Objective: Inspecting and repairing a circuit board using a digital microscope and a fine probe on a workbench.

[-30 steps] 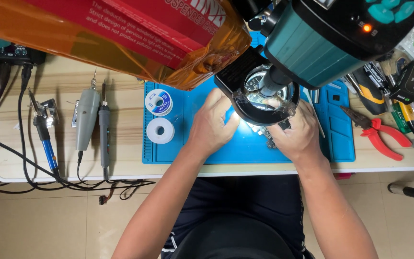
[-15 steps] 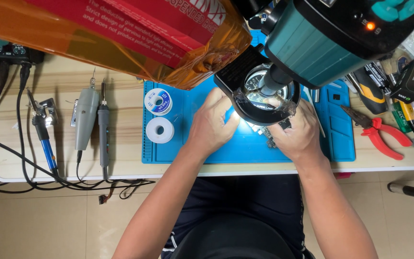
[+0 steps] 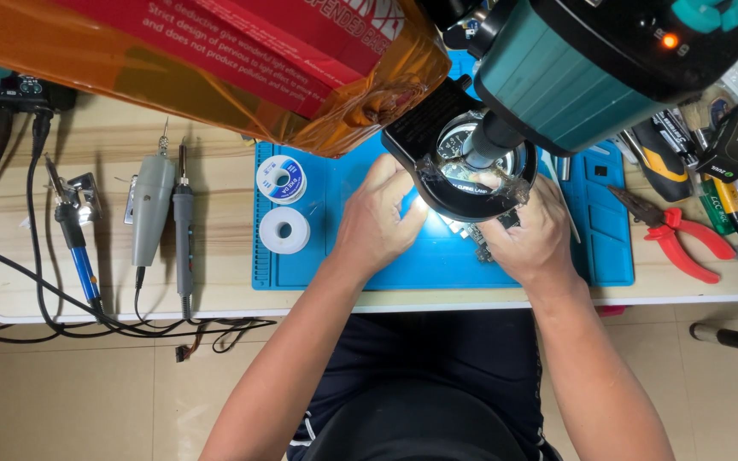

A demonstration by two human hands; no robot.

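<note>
Both hands are working right under the microscope [image 3: 591, 60] on the blue mat [image 3: 343, 248]. The left hand [image 3: 377, 218] is sitting with its fingers curled in narrow, fingertips tucked beneath the ring light [image 3: 471, 175], and the right hand [image 3: 531, 235] is doing much the same from the other side, fingers bent close together. They're pinching or steadying a small circuit board [image 3: 471, 235] between them, I think, but the lamp glare and the ring are hiding most of it, so I can't tell exactly what each finger is gripping. The board is lying on the mat just below the lens, between the two hands. Two solder spools [image 3: 282, 205] are sitting on the mat's left part, well apart from the hands. Soldering irons [image 3: 168, 213] are lying on the bench to the left, and red pliers [image 3: 676, 239] are lying off to the right.
</note>
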